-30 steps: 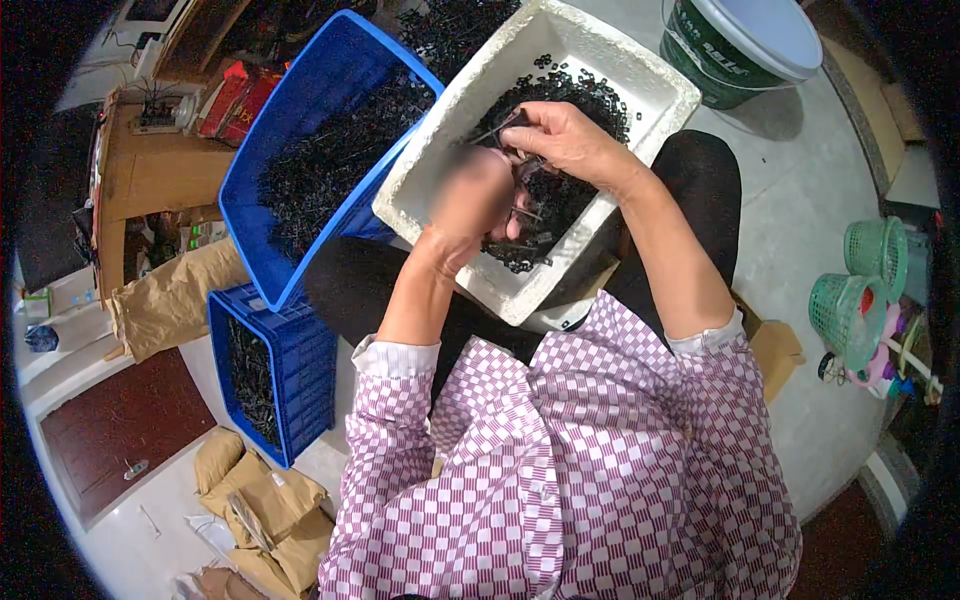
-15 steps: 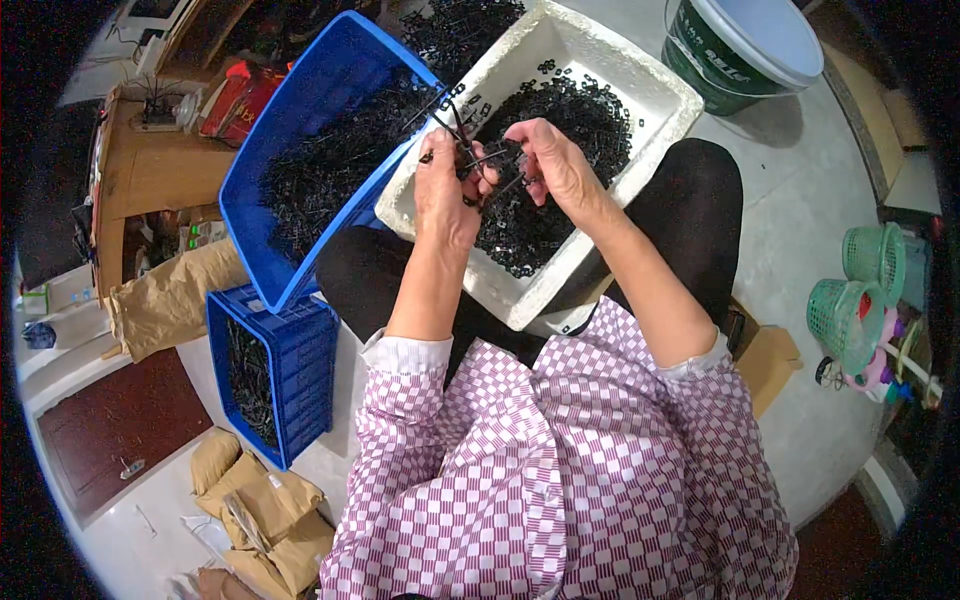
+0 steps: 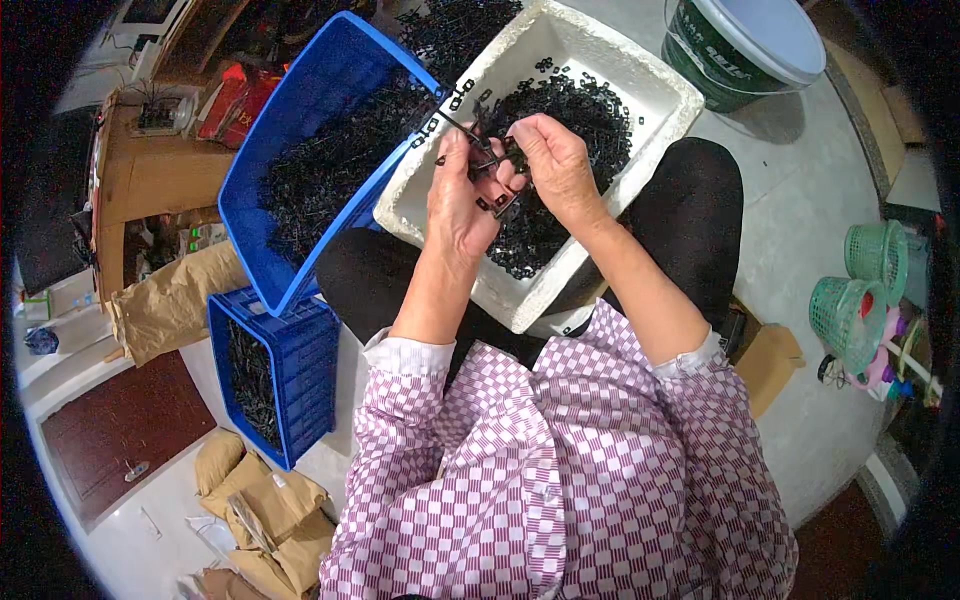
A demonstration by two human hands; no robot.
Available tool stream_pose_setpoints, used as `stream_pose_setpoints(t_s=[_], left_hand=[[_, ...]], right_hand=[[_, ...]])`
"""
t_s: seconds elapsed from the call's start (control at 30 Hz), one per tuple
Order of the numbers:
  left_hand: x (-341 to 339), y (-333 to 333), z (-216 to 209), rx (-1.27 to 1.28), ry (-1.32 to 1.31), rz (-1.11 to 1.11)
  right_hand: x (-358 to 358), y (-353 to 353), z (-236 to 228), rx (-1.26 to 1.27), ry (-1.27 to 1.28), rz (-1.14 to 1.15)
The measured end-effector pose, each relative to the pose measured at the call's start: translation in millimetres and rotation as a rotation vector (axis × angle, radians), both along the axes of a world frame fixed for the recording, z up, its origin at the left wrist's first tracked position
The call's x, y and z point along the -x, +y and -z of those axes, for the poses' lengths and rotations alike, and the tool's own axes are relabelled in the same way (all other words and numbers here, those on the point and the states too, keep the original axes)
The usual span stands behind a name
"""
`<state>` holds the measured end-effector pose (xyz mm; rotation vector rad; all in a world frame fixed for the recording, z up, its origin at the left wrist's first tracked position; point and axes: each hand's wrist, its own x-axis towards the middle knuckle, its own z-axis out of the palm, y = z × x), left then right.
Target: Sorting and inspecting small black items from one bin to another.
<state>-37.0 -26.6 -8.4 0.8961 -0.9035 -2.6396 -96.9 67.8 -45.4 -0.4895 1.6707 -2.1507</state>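
My left hand (image 3: 463,205) is closed around a branched black plastic frame (image 3: 462,127) with small square tabs on its arms. One arm of the frame sticks out toward the far left, over the rim of a white foam box (image 3: 660,90). The thumb and fingertips of my right hand (image 3: 560,165) pinch at the frame's right side, close to the left fingers. What sits between those fingertips is mostly hidden. Below both hands, the foam box holds a heap of small black plastic pieces (image 3: 590,125).
A large blue crate (image 3: 240,180) of black plastic frames leans against the foam box's left. A smaller blue crate (image 3: 305,370) stands nearer. Behind lies another black heap (image 3: 455,40). A green bucket (image 3: 720,60) stands far right, with green baskets (image 3: 845,320) at right and brown paper sacks (image 3: 285,510) lower left.
The left hand has shifted slightly right and turned, showing more of its palm and curled fingers. The frame's upper arm has tipped from steep to a flatter slant. The right hand has shifted slightly.
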Motion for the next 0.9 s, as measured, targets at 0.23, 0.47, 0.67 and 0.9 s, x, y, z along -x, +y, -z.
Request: stream_pose_setpoints(t_s=[0.23,0.47,0.67,0.9], left_hand=[[-16,10,4,0.155,-0.065,0.009],[-25,22,7,0.143,-0.073,0.067],[-28,33,9,0.168,-0.163,0.119],[-29,42,8,0.150,-0.184,0.136]], right_hand=[[32,11,37,0.068,-0.557,0.087],[5,4,-3,0.157,-0.620,-0.224],[12,6,5,0.108,-0.302,-0.164],[13,1,11,-0.016,0.012,0.056]])
